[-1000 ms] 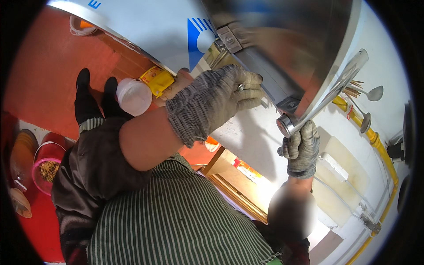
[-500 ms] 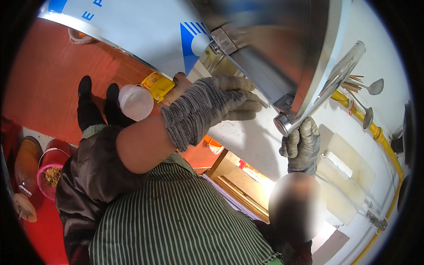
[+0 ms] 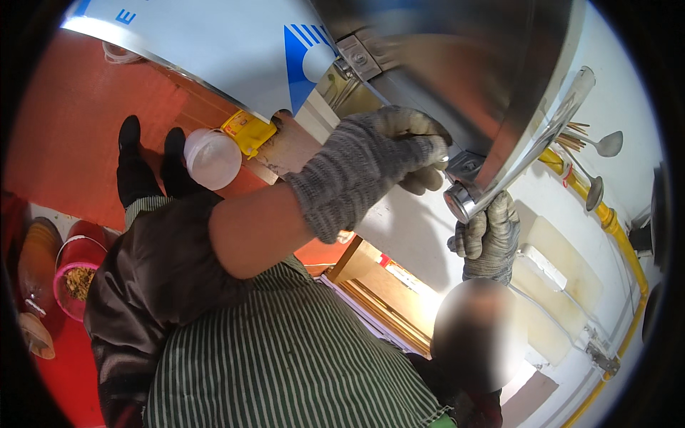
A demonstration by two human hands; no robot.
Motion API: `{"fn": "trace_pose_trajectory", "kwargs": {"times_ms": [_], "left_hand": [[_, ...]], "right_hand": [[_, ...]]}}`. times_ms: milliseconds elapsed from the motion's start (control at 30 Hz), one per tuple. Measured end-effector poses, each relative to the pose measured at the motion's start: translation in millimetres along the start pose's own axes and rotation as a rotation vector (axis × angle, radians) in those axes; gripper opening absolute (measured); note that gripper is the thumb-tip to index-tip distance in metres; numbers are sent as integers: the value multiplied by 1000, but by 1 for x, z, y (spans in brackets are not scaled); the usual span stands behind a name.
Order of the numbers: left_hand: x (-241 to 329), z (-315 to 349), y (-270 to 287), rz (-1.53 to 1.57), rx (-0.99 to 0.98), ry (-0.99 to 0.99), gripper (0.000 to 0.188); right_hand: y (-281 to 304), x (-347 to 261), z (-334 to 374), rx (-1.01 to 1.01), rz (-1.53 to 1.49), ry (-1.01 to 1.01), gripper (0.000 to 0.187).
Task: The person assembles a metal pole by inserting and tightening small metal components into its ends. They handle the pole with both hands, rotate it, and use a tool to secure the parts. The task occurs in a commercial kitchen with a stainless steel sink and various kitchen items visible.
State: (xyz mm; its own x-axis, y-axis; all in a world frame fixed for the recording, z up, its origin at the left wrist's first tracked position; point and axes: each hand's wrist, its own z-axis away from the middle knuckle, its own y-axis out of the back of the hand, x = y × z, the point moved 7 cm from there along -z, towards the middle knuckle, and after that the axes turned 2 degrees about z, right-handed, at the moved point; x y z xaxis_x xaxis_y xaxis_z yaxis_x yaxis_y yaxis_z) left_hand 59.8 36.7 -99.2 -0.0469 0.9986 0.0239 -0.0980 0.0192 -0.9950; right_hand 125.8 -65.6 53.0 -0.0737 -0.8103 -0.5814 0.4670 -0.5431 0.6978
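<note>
My left hand [image 3: 382,167], in a grey knit glove, is closed with its fingers curled just left of a round metal cap [image 3: 460,200]. A small bright tip shows at its fingertips; what it grips is mostly hidden. My right hand [image 3: 491,239], gloved the same way, holds the lower edge of a shiny stainless-steel panel [image 3: 546,93] beside that cap. A metal bracket [image 3: 359,57] is fixed at the panel's other corner. Behind it runs a grey metal bar, partly covered by my left fingers.
A white sheet with blue print [image 3: 200,50] spans the top left. On the red floor stand a white bucket [image 3: 212,158], a yellow package [image 3: 248,133] and a pink bucket [image 3: 71,282]. To the right are a yellow pipe [image 3: 619,235], a ladle [image 3: 609,144] and a white power strip [image 3: 542,267].
My left hand has moved a little right and its stretched fingers have curled in near the round cap. My right hand stays on the panel edge. The view has shifted slightly.
</note>
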Motion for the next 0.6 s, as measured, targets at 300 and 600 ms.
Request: {"fn": "trace_pose_trajectory", "kwargs": {"times_ms": [300,600], "left_hand": [[-4,-20,-16,-314,18,25,31],[4,-23,-21,-345,-14,-116,30]], "right_hand": [[1,-1,-1,21,47,2,50],[4,0,-2,38,32,6,46]]}}
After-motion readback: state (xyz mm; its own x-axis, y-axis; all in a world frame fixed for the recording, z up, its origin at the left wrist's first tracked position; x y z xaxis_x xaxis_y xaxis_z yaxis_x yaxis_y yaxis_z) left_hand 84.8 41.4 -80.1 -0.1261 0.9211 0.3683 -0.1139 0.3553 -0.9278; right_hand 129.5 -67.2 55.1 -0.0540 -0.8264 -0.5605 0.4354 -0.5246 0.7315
